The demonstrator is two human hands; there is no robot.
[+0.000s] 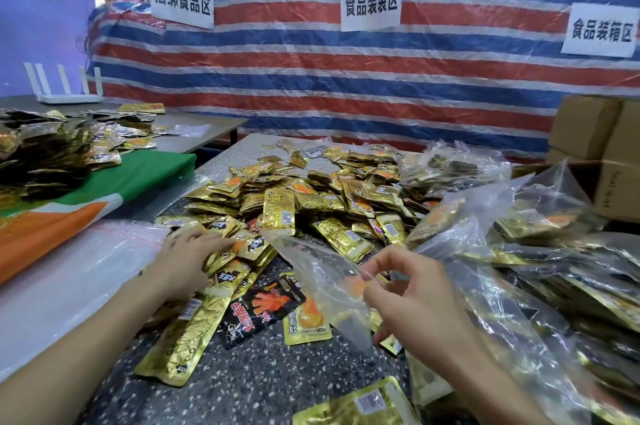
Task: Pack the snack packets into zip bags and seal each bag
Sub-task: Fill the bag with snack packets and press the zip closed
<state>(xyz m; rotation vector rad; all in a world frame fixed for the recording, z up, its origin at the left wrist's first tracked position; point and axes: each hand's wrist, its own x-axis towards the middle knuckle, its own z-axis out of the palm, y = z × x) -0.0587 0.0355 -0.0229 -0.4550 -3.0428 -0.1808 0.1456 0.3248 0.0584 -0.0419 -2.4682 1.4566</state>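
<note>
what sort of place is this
Likely a makeshift food-packing workstation: white paper zone signs on a striped red, white and blue tarp wall, a heap of gold foil snack packets on the speckled grey table, and a clear plastic zip bag pinched by the right hand.

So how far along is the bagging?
Done: several filled bags are heaped on the right; whether they are sealed can't be judged. In hand: the right hand pinches an empty-looking clear bag while the left hand rests on the loose packets. Left: that whole pile needs bagging and sealing.
</note>
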